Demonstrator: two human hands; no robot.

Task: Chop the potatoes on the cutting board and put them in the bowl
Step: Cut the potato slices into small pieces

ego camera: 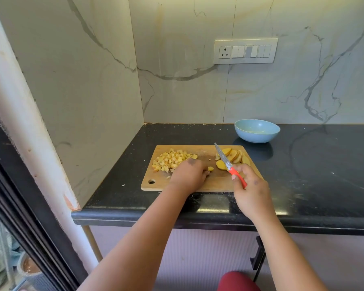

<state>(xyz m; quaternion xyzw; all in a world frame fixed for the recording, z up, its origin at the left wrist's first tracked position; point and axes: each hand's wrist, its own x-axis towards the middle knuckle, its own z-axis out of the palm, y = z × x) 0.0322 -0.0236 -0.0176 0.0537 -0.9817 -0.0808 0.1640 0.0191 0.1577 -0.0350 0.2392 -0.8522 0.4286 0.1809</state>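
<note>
A: Going from the left side, what is on the cutting board?

B: At its left end there is a pile of diced potato, small yellow cubes, already chopped. Just right of the pile is the left hand. It lies palm down on the board w/ fingers bent toward the middle, and a few small cut pieces sit at the fingertips. Whether it pinches them or only pushes them, one cannot tell.

A: And the knife?

B: The knife has a red handle and a speckled blade. The right hand grips the handle, fingers wrapped around it. The blade points away from the person and is tilted up, so it seems lifted, not cutting.

A: What is further right?

B: Potato slices, approx. a fanned row of them, lie at the right end of the board behind the blade, not yet diced. One slice is apart, nearer to the hands. Beyond the board's far right corner, on the black counter, stands the blue bowl. It looks empty, no potato inside.

A: So which step is it?

B: Probably the middle of chopping: one part is diced, the slices wait, and nothing went to the bowl. The next move calls, I think, for the left hand to clear the small pieces toward the pile, then take the slices and hold them steady, w/ fingertips kept back from the blade.
</note>
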